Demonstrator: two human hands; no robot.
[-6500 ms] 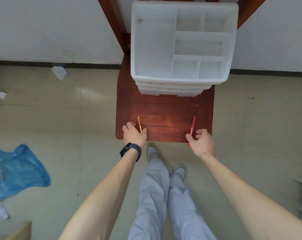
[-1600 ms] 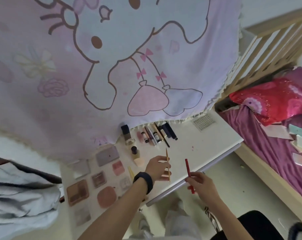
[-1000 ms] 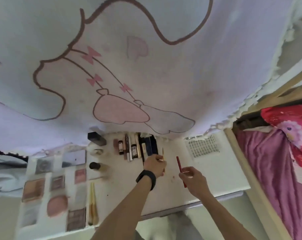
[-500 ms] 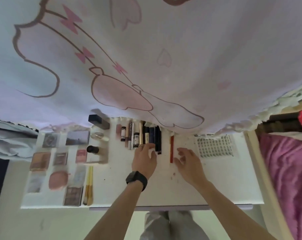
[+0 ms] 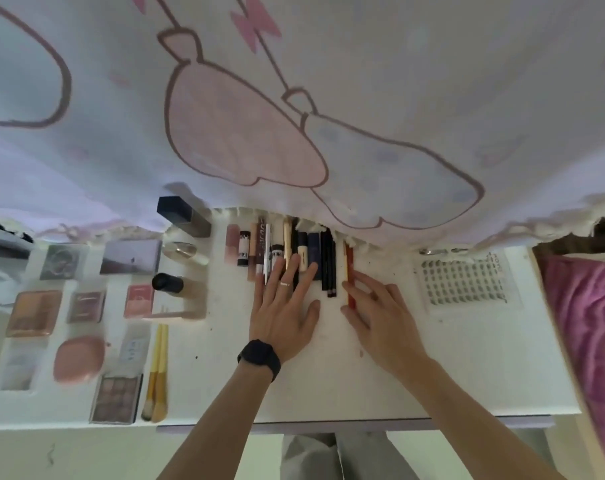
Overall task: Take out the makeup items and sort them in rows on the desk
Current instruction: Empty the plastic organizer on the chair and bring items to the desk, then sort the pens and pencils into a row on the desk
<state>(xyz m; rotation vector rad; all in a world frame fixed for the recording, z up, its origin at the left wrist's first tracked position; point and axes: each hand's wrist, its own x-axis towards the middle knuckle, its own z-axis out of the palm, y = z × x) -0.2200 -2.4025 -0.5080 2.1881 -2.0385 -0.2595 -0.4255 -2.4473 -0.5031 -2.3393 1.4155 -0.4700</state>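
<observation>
Makeup items (image 5: 308, 258) sit in rows on the tabletop (image 5: 432, 358): palettes (image 5: 34, 311) at left, tubes (image 5: 243, 252) at centre. The left grip (image 5: 283, 317) rests flat on the tubes, holding nothing. Right of centre, the yellow pencil (image 5: 345, 268) and red pencil (image 5: 351, 271), carried a moment ago, now end that row. The right grip (image 5: 380, 317) nudges them with straight fingers, so sorting looks nearly done.

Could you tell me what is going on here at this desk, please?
A person is laying makeup out in rows on a white desk. The left hand lies flat, fingers straight, on a row of tubes and pencils near the desk's back edge. The right hand touches a red pencil at that row's right end. Palettes and two brushes lie further left.
</observation>
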